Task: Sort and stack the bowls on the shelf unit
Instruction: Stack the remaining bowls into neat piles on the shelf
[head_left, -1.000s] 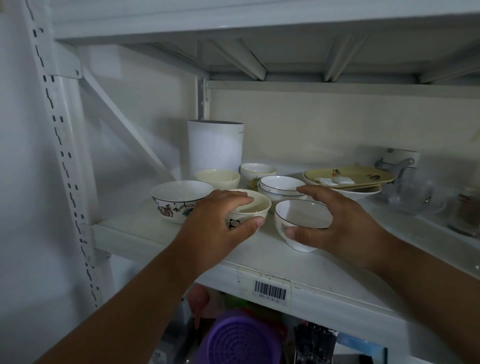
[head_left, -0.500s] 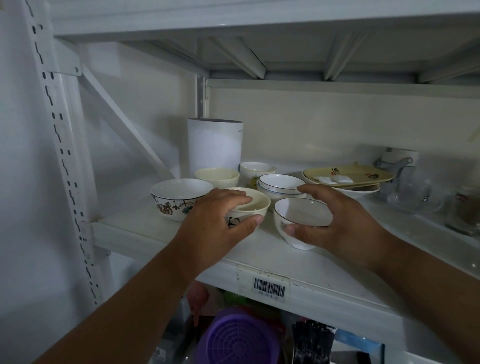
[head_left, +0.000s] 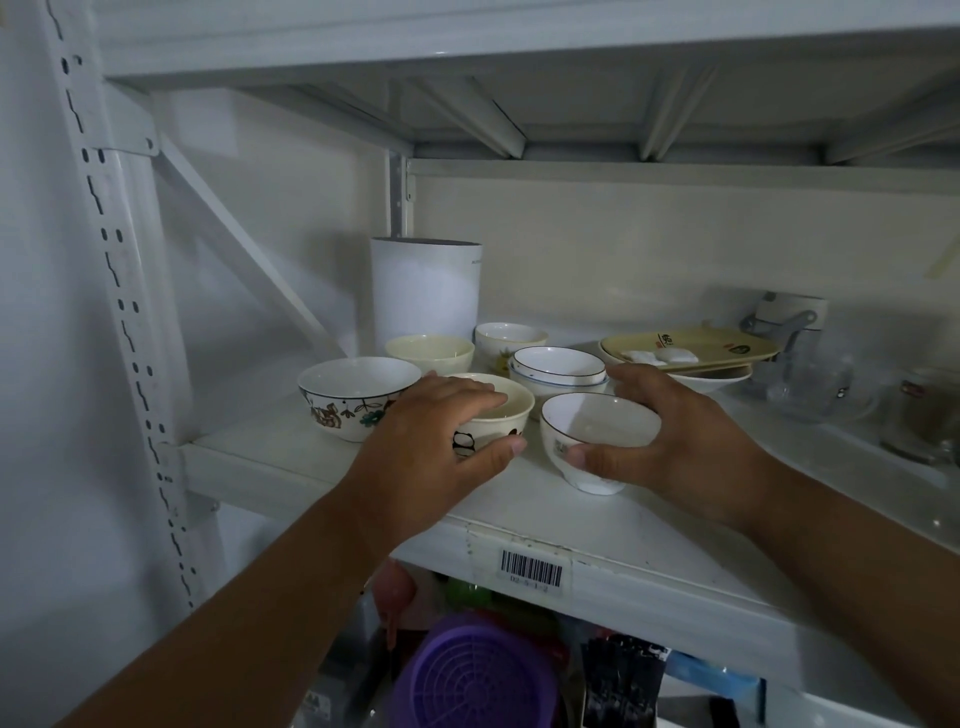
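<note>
Two hands reach onto the white shelf, each taking a bowl near its front edge. Left hand: its grip curls round a cream bowl with a small panda print on the side, fingers over the rim, thumb against the wall. Right hand: its grip clasps a white bowl with a thin dark rim, thumb on the near wall, fingers behind. Just left stands a wider white bowl with a flower pattern. Behind sit two nested white bowls with dark rims, a plain cream bowl and a small white bowl. Farthest back stands a white cylinder.
</note>
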